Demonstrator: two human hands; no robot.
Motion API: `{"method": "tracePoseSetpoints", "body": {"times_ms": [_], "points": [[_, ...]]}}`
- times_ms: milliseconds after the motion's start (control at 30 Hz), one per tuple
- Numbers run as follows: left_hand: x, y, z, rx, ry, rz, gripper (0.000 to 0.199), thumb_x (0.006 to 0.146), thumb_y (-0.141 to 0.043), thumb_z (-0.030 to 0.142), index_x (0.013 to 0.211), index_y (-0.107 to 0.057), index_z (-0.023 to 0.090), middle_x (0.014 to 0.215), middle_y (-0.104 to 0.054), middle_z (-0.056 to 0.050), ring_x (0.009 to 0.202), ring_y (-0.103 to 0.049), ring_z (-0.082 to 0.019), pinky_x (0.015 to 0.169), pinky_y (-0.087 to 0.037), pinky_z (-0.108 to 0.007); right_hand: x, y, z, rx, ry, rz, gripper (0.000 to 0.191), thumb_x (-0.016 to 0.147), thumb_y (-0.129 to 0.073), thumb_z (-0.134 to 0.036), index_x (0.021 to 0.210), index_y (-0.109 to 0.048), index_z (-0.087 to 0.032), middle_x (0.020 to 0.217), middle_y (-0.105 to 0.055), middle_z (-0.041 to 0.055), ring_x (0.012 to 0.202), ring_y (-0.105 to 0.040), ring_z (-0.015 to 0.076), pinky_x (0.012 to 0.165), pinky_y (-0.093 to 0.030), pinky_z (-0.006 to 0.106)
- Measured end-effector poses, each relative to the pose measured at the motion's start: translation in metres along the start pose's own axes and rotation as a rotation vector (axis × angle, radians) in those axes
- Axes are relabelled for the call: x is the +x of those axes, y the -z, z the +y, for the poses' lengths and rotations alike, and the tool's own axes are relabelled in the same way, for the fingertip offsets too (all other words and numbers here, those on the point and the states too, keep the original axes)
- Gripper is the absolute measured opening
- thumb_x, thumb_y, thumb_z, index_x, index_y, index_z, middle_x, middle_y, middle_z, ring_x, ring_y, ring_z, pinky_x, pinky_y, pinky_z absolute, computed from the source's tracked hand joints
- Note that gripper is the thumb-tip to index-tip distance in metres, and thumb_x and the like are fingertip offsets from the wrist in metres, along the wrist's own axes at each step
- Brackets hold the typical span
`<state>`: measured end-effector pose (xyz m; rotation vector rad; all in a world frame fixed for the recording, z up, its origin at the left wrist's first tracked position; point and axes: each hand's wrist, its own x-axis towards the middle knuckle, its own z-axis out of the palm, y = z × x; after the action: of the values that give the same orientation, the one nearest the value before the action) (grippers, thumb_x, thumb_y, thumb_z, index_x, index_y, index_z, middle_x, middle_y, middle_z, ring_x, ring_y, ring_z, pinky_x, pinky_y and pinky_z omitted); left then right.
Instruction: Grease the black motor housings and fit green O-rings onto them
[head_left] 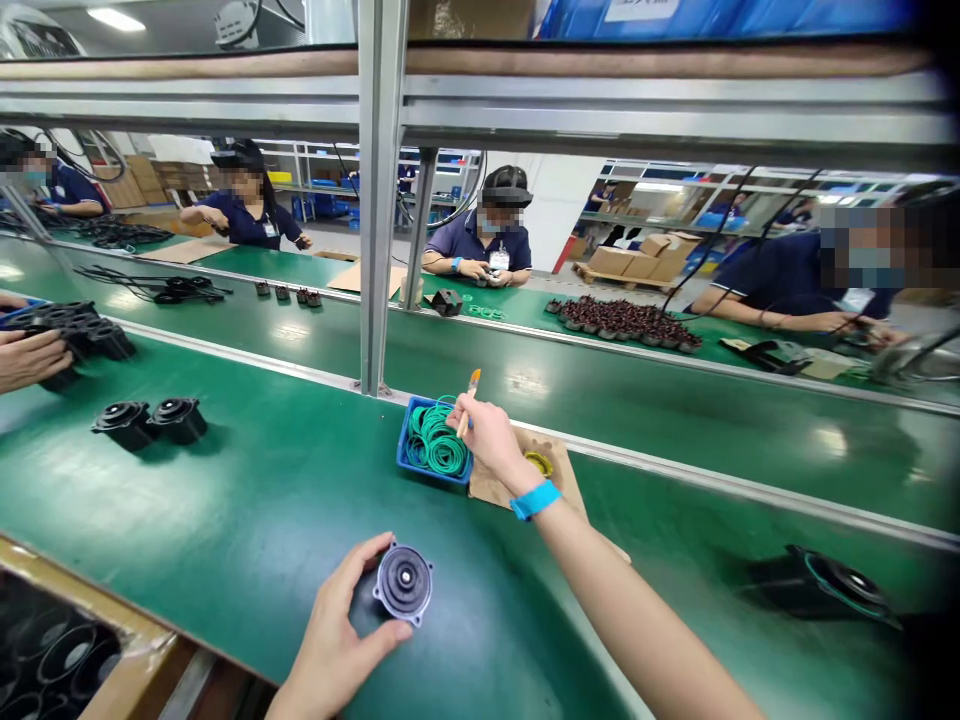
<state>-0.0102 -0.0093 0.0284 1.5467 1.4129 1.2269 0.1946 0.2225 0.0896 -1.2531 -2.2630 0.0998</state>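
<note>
My left hand (349, 615) grips a round black motor housing (405, 580) by its sides, thumb in front and fingers behind, low over the green table. Its top faces up, with a pale centre spot. Farther out, my right hand (487, 435), with a blue wristband, pinches a small brush (474, 383) with an orange tip pointing up. That hand is over the right edge of a blue bin (403, 462) holding many thin green rubber rings (442, 452). Beside the bin, partly behind my wrist, lies a brown cardboard piece (491, 490) with a yellow ring-shaped thing (538, 462) on it.
Two black housings (178, 420) stand at the left; a co-worker's hand (34, 358) touches several more. Another housing with a green ring (832, 585) lies at the right. A metal post (373, 200) rises beyond the bin. Co-workers sit across the line, near a pile of dark parts (626, 322).
</note>
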Motion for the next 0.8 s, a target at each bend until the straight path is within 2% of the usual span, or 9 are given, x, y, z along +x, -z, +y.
{"method": "tracePoseSetpoints", "body": {"times_ms": [133,233,333,400,467,567,633,733,800], "points": [[0.003,-0.001,0.005,-0.028,0.025,0.005,0.061,0.070,-0.081,0.024,0.128,-0.063,0.025,0.126,-0.070,-0.011,0.113,-0.069,-0.030,0.099,-0.055,-0.043,-0.002,0.008,0.002,0.067,0.023,0.088,0.027,0.096,-0.055,-0.023,0.069,-0.057,-0.018,0.065,-0.061,-0.0012,0.062,-0.057,0.0154,0.063,-0.044,0.029],[0.003,-0.003,0.004,-0.046,0.038,0.018,0.062,0.068,-0.082,0.021,0.127,-0.064,0.025,0.124,-0.072,-0.010,0.111,-0.069,-0.029,0.098,-0.055,-0.041,-0.002,0.020,-0.002,0.133,0.026,0.186,0.027,0.094,-0.052,-0.022,0.067,-0.055,-0.022,0.065,-0.063,0.0033,0.069,-0.060,0.0211,0.068,-0.043,0.033],[0.002,-0.005,0.002,-0.059,0.035,0.029,0.063,0.068,-0.082,0.020,0.128,-0.062,0.025,0.124,-0.072,-0.010,0.110,-0.070,-0.028,0.097,-0.056,-0.040,-0.011,0.037,-0.018,0.237,0.018,0.268,0.025,0.094,-0.052,-0.027,0.069,-0.051,-0.023,0.076,-0.069,0.0072,0.080,-0.065,0.0241,0.075,-0.046,0.036],[0.001,-0.006,0.001,-0.054,0.035,0.042,0.064,0.068,-0.082,0.020,0.128,-0.061,0.025,0.124,-0.072,-0.010,0.110,-0.070,-0.028,0.098,-0.055,-0.041,-0.025,0.047,-0.036,0.320,0.010,0.286,0.027,0.095,-0.053,-0.031,0.070,-0.044,-0.024,0.081,-0.072,0.0073,0.081,-0.068,0.0227,0.072,-0.050,0.034],[-0.001,-0.009,0.000,-0.033,0.031,0.068,0.066,0.067,-0.083,0.020,0.128,-0.060,0.024,0.124,-0.071,-0.011,0.110,-0.069,-0.028,0.099,-0.055,-0.043,-0.044,0.052,-0.056,0.447,0.005,0.207,0.030,0.094,-0.056,-0.033,0.071,-0.038,-0.025,0.080,-0.073,0.0050,0.075,-0.070,0.0200,0.065,-0.053,0.030],[-0.003,-0.014,-0.002,0.015,0.014,0.107,0.073,0.064,-0.085,0.020,0.131,-0.056,0.024,0.122,-0.071,-0.011,0.109,-0.070,-0.029,0.098,-0.055,-0.045,-0.075,0.047,-0.081,0.734,-0.052,-0.114,0.032,0.088,-0.063,-0.032,0.071,-0.036,-0.025,0.074,-0.073,0.0025,0.069,-0.072,0.0193,0.060,-0.054,0.028],[-0.005,-0.018,-0.004,0.051,-0.005,0.127,0.077,0.064,-0.086,0.020,0.133,-0.053,0.024,0.120,-0.071,-0.010,0.107,-0.070,-0.028,0.096,-0.057,-0.045,-0.089,0.039,-0.091,0.834,-0.108,-0.293,0.033,0.085,-0.064,-0.030,0.070,-0.035,-0.025,0.072,-0.073,0.0025,0.070,-0.073,0.0204,0.060,-0.053,0.028],[-0.007,-0.019,-0.007,0.109,-0.082,0.146,0.080,0.067,-0.087,0.029,0.137,-0.049,0.026,0.122,-0.068,-0.010,0.106,-0.070,-0.028,0.093,-0.058,-0.044,-0.099,0.028,-0.095,0.801,-0.128,-0.363,0.034,0.085,-0.065,-0.030,0.070,-0.035,-0.025,0.070,-0.071,0.0015,0.072,-0.074,0.0216,0.061,-0.051,0.027],[-0.009,-0.017,-0.009,0.172,-0.161,0.146,0.079,0.070,-0.085,0.040,0.138,-0.047,0.026,0.128,-0.064,-0.012,0.111,-0.068,-0.030,0.095,-0.058,-0.044,-0.102,0.026,-0.093,0.802,-0.111,-0.363,0.033,0.087,-0.064,-0.032,0.071,-0.036,-0.025,0.073,-0.070,0.0020,0.082,-0.075,0.0231,0.065,-0.052,0.028]]}}
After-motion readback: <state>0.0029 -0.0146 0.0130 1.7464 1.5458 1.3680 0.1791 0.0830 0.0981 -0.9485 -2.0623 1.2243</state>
